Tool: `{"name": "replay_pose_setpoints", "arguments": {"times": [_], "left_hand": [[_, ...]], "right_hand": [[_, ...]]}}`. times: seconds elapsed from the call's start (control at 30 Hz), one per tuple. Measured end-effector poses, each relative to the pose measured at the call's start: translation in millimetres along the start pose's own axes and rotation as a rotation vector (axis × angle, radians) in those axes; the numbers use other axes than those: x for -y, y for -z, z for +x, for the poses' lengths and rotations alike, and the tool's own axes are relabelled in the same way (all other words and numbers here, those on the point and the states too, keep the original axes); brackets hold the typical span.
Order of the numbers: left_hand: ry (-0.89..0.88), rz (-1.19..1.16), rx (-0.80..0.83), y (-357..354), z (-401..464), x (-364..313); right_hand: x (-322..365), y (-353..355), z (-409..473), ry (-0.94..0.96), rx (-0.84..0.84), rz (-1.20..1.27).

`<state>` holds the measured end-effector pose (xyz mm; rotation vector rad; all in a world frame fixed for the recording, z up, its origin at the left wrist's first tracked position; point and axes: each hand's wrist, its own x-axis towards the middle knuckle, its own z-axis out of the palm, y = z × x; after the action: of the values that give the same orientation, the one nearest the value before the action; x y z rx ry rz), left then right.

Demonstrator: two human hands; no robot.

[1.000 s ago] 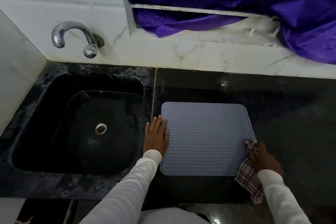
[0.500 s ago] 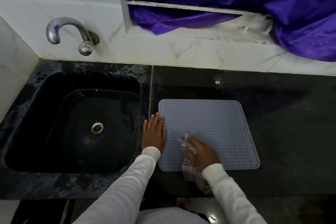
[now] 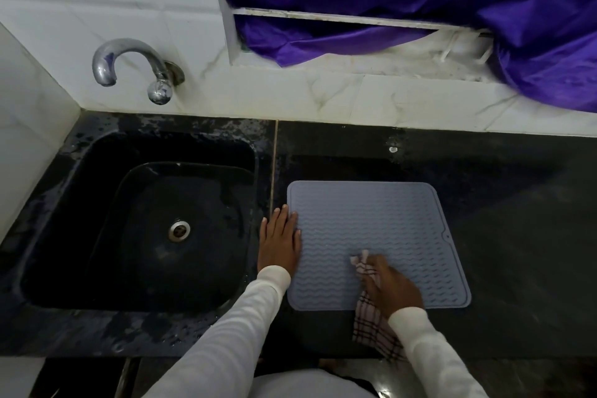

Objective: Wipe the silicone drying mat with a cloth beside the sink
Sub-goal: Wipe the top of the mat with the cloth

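While the left hand lies flat on the mat's left edge, the silicone drying mat sits centre-frame on the counter; right hand fingers grip the checked cloth; likely floppy, slippery, so pin an edge.

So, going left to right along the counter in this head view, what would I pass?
Sink → left hand, flat at the mat's left edge → checked cloth → right hand gripping it on the grey mat → bare black counter.

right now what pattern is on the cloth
Dark checked lines on a pale cloth, seen in the head view.
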<state>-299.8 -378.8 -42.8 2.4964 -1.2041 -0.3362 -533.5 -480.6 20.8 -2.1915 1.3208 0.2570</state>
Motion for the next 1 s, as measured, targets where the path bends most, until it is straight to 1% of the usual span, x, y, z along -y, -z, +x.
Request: {"name": "replay_pose_setpoints", "arguments": {"times": [0.13,0.23,0.33,0.57,0.67,0.77,0.87,1.0], "left_hand": [[0.003,0.017,0.023,2,0,-1],[0.007,0.027,0.028,3,0,-2],[0.014,0.044,0.036,3,0,-2],[0.015,0.061,0.039,1,0,-2],[0.014,0.048,0.028,1,0,-3],[0.010,0.039,0.027,2,-1,-3],[0.008,0.037,0.024,2,-1,-1],[0.002,0.036,0.011,-1,0,0]], "right_hand": [[-47,35,5,-0.150,-0.019,0.083],[-78,58,9,-0.239,-0.076,0.065],[-93,66,14,-0.305,-0.098,0.040],[-90,59,18,-0.325,-0.142,0.072],[-94,60,17,-0.327,-0.126,0.037],[-104,63,15,-0.386,-0.087,0.030],[-113,68,11,-0.432,-0.109,0.036],[-107,72,7,-0.402,-0.102,-0.033]]}}
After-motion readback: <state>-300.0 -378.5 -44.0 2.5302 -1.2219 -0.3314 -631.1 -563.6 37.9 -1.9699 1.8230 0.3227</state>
